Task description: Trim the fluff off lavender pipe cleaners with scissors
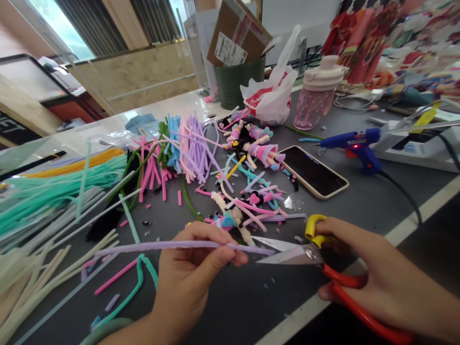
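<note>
Left hand (190, 268) pinches one lilac pipe cleaner (172, 246) between thumb and fingers, holding it level just above the table. Right hand (377, 273) grips one pair of red-handled scissors (323, 268), blades parted around the cleaner's right end. One phone (312, 171) lies face up beyond, one blue glue gun (354, 143) to its right with a red light showing, one pink bottle (318, 93) and one white plastic bag (271, 93) farther back. Pipe cleaners in teal, pink, lilac, blue and cream lie in heaps too many to count, with small dolls (251, 141) among the offcuts. All sits on a dark grey table (359, 201) edged with a pale stripe; a green bucket (239, 81) holds a cardboard box, and windows with blinds stand behind.
</note>
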`<action>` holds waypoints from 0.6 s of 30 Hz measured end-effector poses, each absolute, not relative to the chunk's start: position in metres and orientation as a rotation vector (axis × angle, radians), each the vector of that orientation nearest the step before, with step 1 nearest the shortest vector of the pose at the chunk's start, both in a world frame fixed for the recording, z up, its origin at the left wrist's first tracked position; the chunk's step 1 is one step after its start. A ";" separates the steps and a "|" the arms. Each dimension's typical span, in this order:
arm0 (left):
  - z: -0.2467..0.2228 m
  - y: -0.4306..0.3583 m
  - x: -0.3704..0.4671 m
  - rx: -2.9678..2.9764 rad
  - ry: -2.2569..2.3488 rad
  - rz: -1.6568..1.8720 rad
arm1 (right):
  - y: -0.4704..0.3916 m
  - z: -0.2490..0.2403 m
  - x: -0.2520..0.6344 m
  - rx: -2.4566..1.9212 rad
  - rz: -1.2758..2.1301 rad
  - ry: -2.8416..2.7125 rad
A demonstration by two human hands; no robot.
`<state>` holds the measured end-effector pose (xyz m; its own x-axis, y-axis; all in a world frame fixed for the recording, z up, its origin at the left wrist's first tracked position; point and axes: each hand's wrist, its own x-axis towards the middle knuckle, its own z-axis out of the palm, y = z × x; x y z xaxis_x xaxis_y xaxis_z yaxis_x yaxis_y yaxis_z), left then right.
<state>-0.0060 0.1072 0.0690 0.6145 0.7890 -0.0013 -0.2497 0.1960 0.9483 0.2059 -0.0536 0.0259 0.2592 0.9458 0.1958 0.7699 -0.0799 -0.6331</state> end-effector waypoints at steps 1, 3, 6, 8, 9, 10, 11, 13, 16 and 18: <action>0.069 0.107 -0.006 1.162 0.568 0.789 | -0.054 0.025 0.207 -1.896 0.359 -1.561; 0.069 0.107 -0.006 1.175 0.565 0.797 | -0.055 0.024 0.208 -1.906 0.384 -1.558; 0.070 0.108 -0.005 1.186 0.562 0.806 | -0.054 0.026 0.208 -1.914 0.421 -1.544; 0.071 0.109 -0.005 1.193 0.560 0.812 | -0.052 0.029 0.208 -1.908 0.455 -1.540; 0.071 0.109 -0.005 1.197 0.558 0.814 | -0.052 0.030 0.208 -1.898 0.469 -1.542; 0.072 0.109 -0.005 1.200 0.554 0.818 | -0.052 0.031 0.208 -1.887 0.474 -1.545; 0.072 0.109 -0.005 1.202 0.550 0.822 | -0.051 0.032 0.209 -1.880 0.472 -1.548; 0.072 0.109 -0.006 1.203 0.545 0.829 | -0.052 0.033 0.209 -1.874 0.466 -1.554; 0.071 0.109 -0.006 1.205 0.537 0.825 | -0.052 0.033 0.210 -1.883 0.463 -1.555; 0.070 0.108 -0.007 1.208 0.531 0.816 | -0.053 0.033 0.210 -1.873 0.451 -1.571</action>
<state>-0.0069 0.1082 0.0697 0.6143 0.7868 0.0595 -0.2643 0.1341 0.9551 0.2103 -0.0528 0.0328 0.2246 0.9643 0.1406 0.7430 -0.0762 -0.6649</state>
